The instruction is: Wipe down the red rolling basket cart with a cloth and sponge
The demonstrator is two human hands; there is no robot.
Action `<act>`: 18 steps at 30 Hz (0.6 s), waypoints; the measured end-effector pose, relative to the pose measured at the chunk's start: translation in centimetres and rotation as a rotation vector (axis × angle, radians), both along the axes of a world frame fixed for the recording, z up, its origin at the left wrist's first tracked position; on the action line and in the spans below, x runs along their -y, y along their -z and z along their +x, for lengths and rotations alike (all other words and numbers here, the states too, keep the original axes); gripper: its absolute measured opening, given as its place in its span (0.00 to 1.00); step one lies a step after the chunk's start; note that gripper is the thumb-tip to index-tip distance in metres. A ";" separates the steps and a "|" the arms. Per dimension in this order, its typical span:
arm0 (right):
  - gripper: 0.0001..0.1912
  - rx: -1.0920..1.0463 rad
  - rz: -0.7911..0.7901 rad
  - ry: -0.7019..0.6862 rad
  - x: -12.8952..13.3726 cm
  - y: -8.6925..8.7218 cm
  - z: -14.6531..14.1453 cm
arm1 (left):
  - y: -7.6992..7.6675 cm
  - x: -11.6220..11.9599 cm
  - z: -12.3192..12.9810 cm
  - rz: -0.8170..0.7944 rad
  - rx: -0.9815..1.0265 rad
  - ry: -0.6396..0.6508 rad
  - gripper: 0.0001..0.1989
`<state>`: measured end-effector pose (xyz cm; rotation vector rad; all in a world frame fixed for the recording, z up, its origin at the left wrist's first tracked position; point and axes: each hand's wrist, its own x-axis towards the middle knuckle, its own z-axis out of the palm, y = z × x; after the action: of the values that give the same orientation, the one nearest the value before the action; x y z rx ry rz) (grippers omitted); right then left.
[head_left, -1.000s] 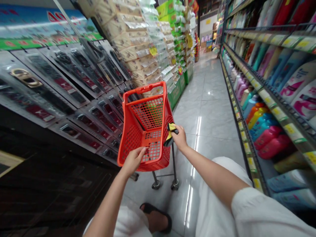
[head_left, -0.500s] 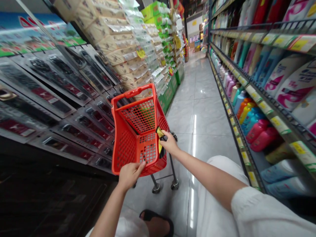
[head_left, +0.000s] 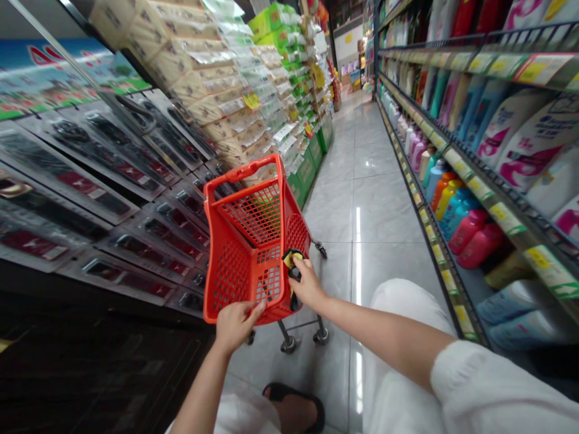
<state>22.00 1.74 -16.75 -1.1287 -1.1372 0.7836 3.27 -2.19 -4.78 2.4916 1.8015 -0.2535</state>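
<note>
A small red plastic shopping cart (head_left: 221, 265) with perforated walls stands in the aisle before me, its basket showing nothing inside. My left hand (head_left: 235, 325) is closed over the near rim of the cart, thumb on top. Pinched in my right hand (head_left: 307, 283) is a yellow and black item (head_left: 294, 261) with a black loop, held at the cart's right side wall. Its lower part hangs down against that wall, and its exact kind is unclear. My fingers partly cover it.
Packaged belts (head_left: 131, 150) hang on a rack at the left. Beyond them rise stacked tissue packs (head_left: 194, 78). Shelves of bottles (head_left: 474, 235) line the right side. A tiled floor (head_left: 335, 199) runs down the aisle. My sandalled foot (head_left: 298, 410) is below the cart.
My right hand has moved slightly down and nearer along the cart's side with the yellow and black item, whose loop has turned. The left hand keeps its grip on the rim.
</note>
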 end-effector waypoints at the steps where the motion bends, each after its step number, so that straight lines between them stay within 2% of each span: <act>1: 0.31 -0.009 0.062 -0.025 -0.1 -0.5 0.3 | 0.0 0.0 0.1 0.001 0.000 0.007 0.31; 3: 0.30 -0.023 0.122 -0.053 -1.3 -1.3 1.1 | 0.1 0.2 0.3 0.006 0.001 0.012 0.32; 6: 0.29 -0.044 0.029 0.015 -3.2 -2.0 2.0 | 0.1 0.4 0.9 0.002 0.002 -0.003 0.34; 8: 0.28 -0.048 -0.007 0.063 -3.3 -2.1 1.9 | 0.1 0.4 1.2 -0.006 0.000 -0.019 0.35; 10: 0.29 -0.028 0.051 0.052 -1.9 -2.1 1.6 | 0.1 0.3 1.3 -0.007 -0.002 -0.028 0.35; 15: 0.29 0.188 0.225 -0.152 3.4 -3.1 2.5 | 0.3 0.0 0.8 0.008 0.005 -0.023 0.36; 18: 0.30 0.344 0.246 -0.220 3.3 -3.7 4.0 | 0.3 0.2 0.6 -0.004 0.008 0.029 0.35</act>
<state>25.99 -1.54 -13.01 -0.9622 -1.6209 0.6067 3.89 -2.35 -5.10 2.5143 1.7611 -0.2484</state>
